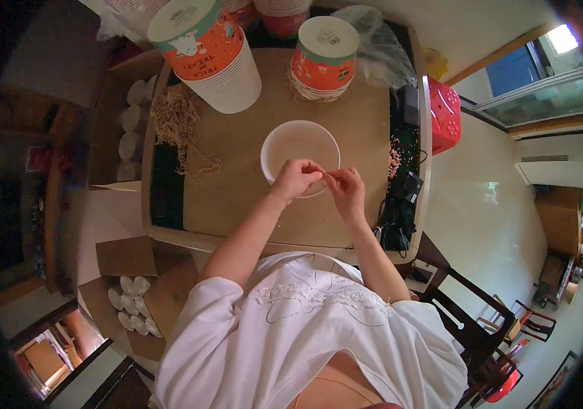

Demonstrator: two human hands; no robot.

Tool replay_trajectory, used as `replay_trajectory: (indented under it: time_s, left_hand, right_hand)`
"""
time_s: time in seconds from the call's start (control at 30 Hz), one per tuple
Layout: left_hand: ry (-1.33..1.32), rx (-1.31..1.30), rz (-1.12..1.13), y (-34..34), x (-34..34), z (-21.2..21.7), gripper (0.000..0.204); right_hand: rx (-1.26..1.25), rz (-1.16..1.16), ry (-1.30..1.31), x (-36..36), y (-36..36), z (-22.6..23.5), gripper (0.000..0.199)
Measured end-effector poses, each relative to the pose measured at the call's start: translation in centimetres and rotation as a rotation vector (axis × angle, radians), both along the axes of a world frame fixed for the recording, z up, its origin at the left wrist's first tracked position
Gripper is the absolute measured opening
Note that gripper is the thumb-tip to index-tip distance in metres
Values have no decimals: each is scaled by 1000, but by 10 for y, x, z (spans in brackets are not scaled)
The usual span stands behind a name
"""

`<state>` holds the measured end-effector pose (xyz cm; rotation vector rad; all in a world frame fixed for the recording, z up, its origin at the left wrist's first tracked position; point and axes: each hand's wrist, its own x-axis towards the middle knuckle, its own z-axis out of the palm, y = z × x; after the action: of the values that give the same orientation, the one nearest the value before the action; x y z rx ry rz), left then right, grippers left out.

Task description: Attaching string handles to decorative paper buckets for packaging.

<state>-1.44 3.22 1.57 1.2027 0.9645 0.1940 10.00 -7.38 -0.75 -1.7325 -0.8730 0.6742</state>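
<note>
A round white paper tub [294, 142] stands open side up on the brown board in front of me. My left hand [298, 179] is over its near rim, thumb and fingers pinched together. Touching it at the fingertips, my right hand [348, 189] is pinched as well, over the rim's near right side. Whatever sits between the fingers is too small to make out. Beyond the tub, a short stack of orange and green paper tubs [324, 58] rests upside down, with tan strands around its lower end. Farther left leans a tall nested stack [213, 65] of similar tubs.
A tangle of tan strands [181, 126] lies at the board's left edge. Along the right edge are small pink bits [395, 158] and a black device with cables [411, 187]. Open cartons [128, 255] with white items stand left of the table; a red basket [443, 114] is to the right.
</note>
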Motion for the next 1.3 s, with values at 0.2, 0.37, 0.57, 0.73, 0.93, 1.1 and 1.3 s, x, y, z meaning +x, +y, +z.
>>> replay_trajectory:
  time_s: [0.2,0.37,0.57,0.73,0.93,1.1,1.3]
  left_hand:
    - [-3,-61,4,2,-1,0,9]
    - [-24,-57,-5,3,-3,-4,9]
    - [4,102,-58,1,-6,-12,12]
    - [-46,347,-115,-1,-6,-8,11]
    - [89,599,-89,-2,-8,-2,18]
    - [76,649,-90,-2,-7,-7,23]
    - [-73,508,19,-4,3,-16,13]
  right_hand:
    - [59,-60,253,-3,0,-1,8]
    - [91,-63,381,1,-1,-11,8]
    - [30,6,410,7,1,-11,13]
    - [-24,-45,645,10,1,-7,12]
    - [79,3,298,13,11,-12,10]
    - [46,83,218,25,16,-5,7]
    - [8,165,139,31,23,12,15]
